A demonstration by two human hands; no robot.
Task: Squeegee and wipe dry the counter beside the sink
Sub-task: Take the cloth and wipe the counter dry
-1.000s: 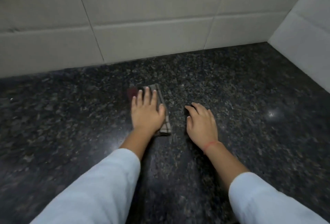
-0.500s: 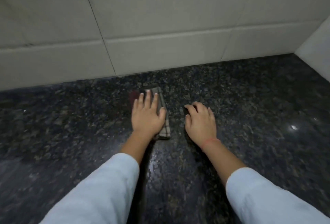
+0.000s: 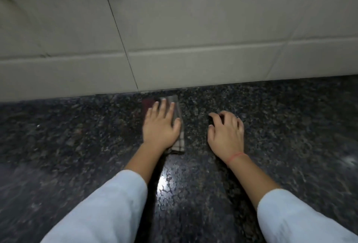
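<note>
Counter (image 3: 77, 146) dark speckled granite, glare at lower center; pale tiled wall (image 3: 193, 29) fills top. Left hand (image 3: 161, 128) presses flat on checked cloth (image 3: 179, 138); right hand (image 3: 226, 134) loosely curled, holding nothing.

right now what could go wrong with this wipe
The folded cloth under the left hand is narrow, so passes may leave streaks on the counter. The glossy patch near the sleeves may be wet and could dampen them. The right hand resting on the counter may leave prints.
</note>
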